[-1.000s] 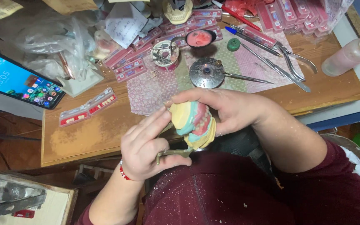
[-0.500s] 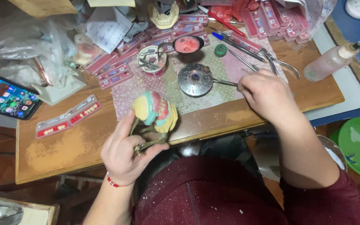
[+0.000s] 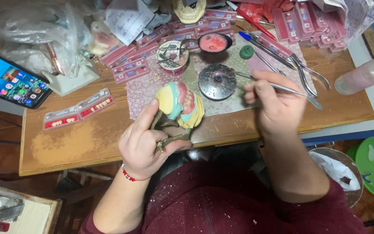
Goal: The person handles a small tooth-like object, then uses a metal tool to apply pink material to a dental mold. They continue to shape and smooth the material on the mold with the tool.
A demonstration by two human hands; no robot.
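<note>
The left hand (image 3: 146,145) is clamped on the dental model (image 3: 179,106), thumb up; the right hand (image 3: 275,104), beside it, pinches a metal tool (image 3: 262,82).

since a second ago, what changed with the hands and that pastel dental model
The right hand let go of the pastel yellow, pink and green dental model on its metal frame, moved right to the wooden table and took hold of a thin metal instrument, its tip at the round metal dish. The left hand kept gripping the frame throughout.
</note>
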